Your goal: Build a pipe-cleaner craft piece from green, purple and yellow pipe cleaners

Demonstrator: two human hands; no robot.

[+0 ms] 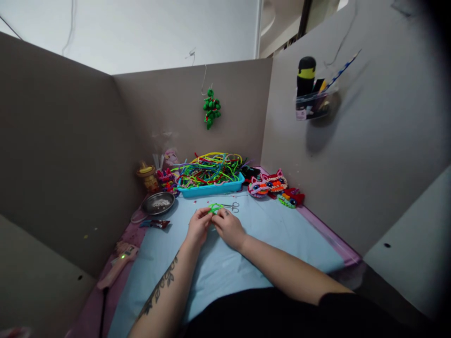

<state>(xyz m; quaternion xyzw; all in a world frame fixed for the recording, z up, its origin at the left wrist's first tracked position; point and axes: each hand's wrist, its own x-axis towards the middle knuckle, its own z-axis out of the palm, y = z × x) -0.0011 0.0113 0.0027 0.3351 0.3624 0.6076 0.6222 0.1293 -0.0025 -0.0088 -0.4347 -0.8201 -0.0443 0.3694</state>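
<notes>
- I see the tray [197, 191] at the table's [289, 239] far edge, pipe cleaners [211, 169] heaped in it.
- Right of it, animal-face pieces [260, 188] line the far right corner.
- I find a jar [148, 181] at the far left corner, a dish [148, 203] before it.
- A glue gun [120, 265] lies nearer, along the left edge.
- Scissors [235, 204] lie between tray and right hand [229, 228].

- No lettering, brand or number is legible in the scene.
- A pale label [301, 114] fronts the clear bin [310, 98] on the right wall [338, 188], any print too small to read.
- A dark wrapper [161, 224] lies at left, any markings blurred.
- A small dark mark [226, 212] shows on the person's right hand [230, 229]; whether it is a letter or a sign cannot be told.
</notes>
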